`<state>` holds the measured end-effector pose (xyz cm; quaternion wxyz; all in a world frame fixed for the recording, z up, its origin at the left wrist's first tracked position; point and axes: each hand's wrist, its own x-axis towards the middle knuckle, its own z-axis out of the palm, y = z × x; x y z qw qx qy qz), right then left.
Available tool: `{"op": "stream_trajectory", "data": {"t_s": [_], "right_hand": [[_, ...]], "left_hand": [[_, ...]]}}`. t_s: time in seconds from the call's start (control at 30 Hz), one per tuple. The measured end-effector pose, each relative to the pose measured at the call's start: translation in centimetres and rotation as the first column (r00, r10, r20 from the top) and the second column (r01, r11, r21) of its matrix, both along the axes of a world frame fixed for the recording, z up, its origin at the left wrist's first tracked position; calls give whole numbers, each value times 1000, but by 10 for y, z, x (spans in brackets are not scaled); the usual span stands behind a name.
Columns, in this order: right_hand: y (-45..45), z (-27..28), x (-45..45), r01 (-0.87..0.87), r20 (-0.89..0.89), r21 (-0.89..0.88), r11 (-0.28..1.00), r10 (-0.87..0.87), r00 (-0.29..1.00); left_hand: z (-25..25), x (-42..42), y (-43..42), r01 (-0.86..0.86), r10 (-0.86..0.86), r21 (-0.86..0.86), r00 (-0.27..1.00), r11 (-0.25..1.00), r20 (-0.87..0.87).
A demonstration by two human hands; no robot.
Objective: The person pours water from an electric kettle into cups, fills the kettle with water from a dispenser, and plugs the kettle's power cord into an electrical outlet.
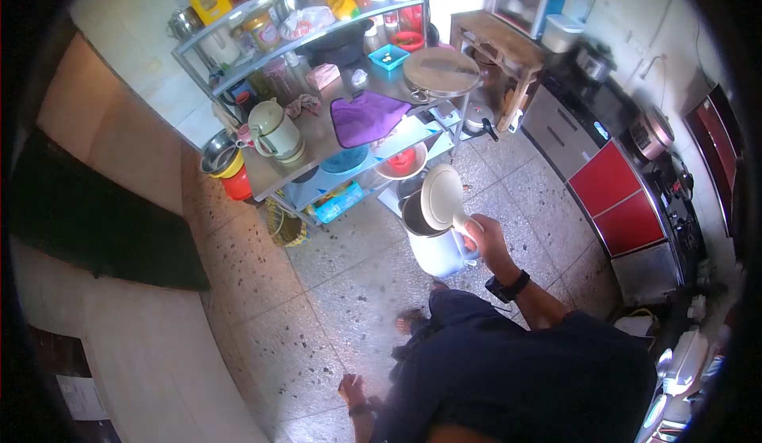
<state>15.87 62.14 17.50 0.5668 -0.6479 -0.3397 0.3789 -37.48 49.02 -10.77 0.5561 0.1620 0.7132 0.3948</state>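
My right hand [486,244] is closed around the handle of a cream-coloured dipper [441,195] with a wide round head. The dipper is tilted over a white bucket [436,254] with a dark opening, which stands on the floor in front of my feet. Whether the dipper touches the bucket rim I cannot tell. On my right wrist sits a dark watch [508,286]. My left hand [350,390] hangs low at my side above the tiled floor, its fingers loosely bent and apart, with nothing visible in them.
A metal table [317,145] ahead bears a purple cloth [369,117], a pale flask [274,129] and a round lid [441,72]. Crowded shelves [238,16] rise behind it. A counter with red cabinets [607,189] lines the right, and a dark green door panel [95,213] the left.
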Motion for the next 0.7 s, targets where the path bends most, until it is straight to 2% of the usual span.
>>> {"op": "stream_trajectory", "data": {"t_s": [0.03,0.07,0.1,0.17,0.2,0.23,0.27,0.3,0.33,0.37,0.4,0.43,0.47,0.57,0.6,0.7], "right_hand": [[4,-1,-2,5,-1,-8,1000,-5,1000],[8,1,-3,1,-37,34,999,0,999],[16,5,-3,-3,-69,84,996,9,998],[31,9,-4,-6,-34,76,997,8,999],[39,8,-3,-10,-64,100,995,17,998],[48,5,-3,-15,-97,118,993,27,995],[60,0,-1,-22,-86,112,994,31,996],[73,-6,3,-33,-89,111,993,43,995],[86,-13,7,-56,-63,118,991,64,996],[100,-21,11,-78,-38,123,989,84,996],[117,-26,13,-86,-46,114,990,92,995],[137,-32,17,-86,-53,121,989,93,994],[155,-33,19,-85,-61,125,988,94,994],[217,-25,20,-121,-85,186,975,139,987],[236,-24,22,-131,-88,174,976,148,985],[289,-25,29,-126,-161,113,986,143,977]], "left_hand": [[2,-3,13,-175,177,-27,970,984,167],[3,-6,21,95,-89,99,994,991,-60],[3,-7,32,97,-92,102,994,990,-57],[4,-1,57,-178,194,-110,967,978,166],[4,8,55,-261,272,-80,946,962,174],[3,13,60,-273,282,-77,943,959,176],[0,15,62,-65,68,-36,994,997,87],[-12,12,62,149,-149,-18,989,989,-12],[-23,15,69,249,-249,-23,954,968,-164],[-24,20,73,240,-241,-28,956,970,-168],[-25,27,74,397,-359,15,844,918,-398],[-26,32,72,550,-434,10,669,835,-603],[-22,35,71,544,-440,-9,668,839,-600],[-30,53,93,337,-342,-62,911,939,-230],[-29,56,102,421,-402,-14,854,907,-330],[-5,67,128,591,-527,-30,694,806,-491]]}}
